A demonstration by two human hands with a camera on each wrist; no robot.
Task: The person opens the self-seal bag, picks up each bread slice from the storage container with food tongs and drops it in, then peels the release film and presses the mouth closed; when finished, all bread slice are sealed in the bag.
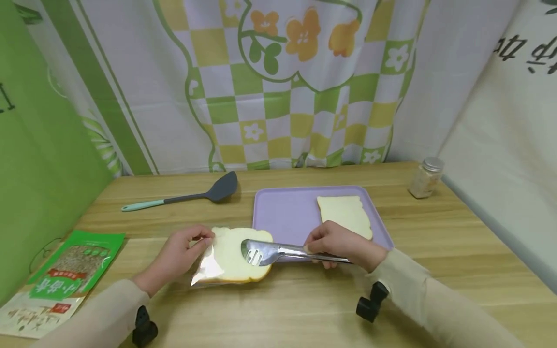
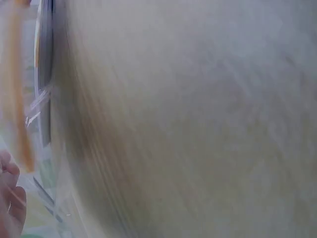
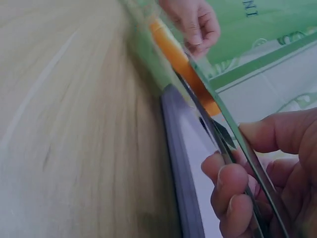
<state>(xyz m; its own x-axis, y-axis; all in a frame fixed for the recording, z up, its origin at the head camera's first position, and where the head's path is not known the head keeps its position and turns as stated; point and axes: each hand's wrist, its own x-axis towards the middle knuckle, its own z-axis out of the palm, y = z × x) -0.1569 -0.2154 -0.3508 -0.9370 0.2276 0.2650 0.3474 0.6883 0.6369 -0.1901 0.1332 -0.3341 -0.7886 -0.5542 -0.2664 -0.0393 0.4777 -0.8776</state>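
My left hand (image 1: 191, 249) pinches the upper left edge of a clear plastic bag (image 1: 210, 266). Inside or partly inside that bag is a bread slice (image 1: 232, 249) with a brown crust; how far it sits in the bag is hard to tell. Metal tongs (image 1: 291, 250) with a slotted end lie across the slice, one arm above and the other beneath it in the right wrist view. My right hand (image 1: 337, 241) grips the tongs, thumb on one arm and fingers curled round the other (image 3: 233, 186). The left wrist view is blurred, showing the slice's crust (image 2: 20, 99) at its edge.
Behind my right hand, a purple tray (image 1: 283, 212) carries another bread slice (image 1: 345, 212). A dark spatula (image 1: 222, 187) with a mint handle lies at the back left. A green and white food packet (image 1: 65, 275) is at the left, a lidded glass jar (image 1: 426, 179) at the back right.
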